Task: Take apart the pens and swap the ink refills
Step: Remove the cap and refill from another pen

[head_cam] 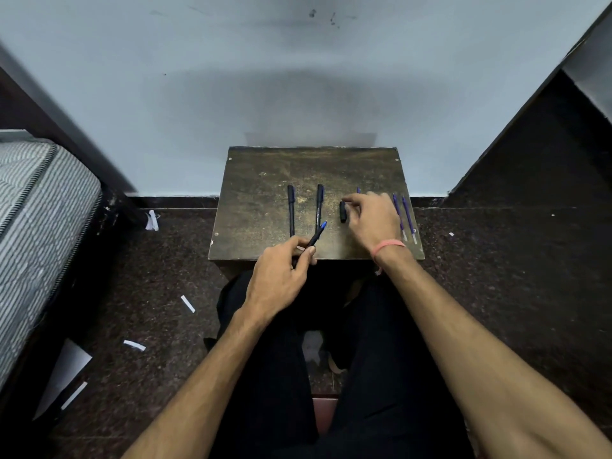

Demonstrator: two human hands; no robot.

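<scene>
On a small worn wooden table (pixel 258 200) lie two capped black pens (pixel 291 210) (pixel 319 203), side by side and pointing away from me. My left hand (pixel 281 276) grips an uncapped black pen (pixel 316 235) with a blue tip, held at a slant over the table's front edge. A black pen cap (pixel 343 212) lies to the right of the pens. My right hand (pixel 374 217) reaches over the table with its fingertips at the cap; whether they grip it is unclear. Two blue ink refills (pixel 399 213) (pixel 409 218) lie at the right edge. Another refill's tip (pixel 358 189) shows behind my right hand.
The table stands against a pale blue wall (pixel 298 77). A striped mattress (pixel 36 226) is at the left, dark furniture (pixel 546 154) at the right. Paper scraps (pixel 187 303) lie on the dark speckled floor. My legs in black trousers are under the table's front.
</scene>
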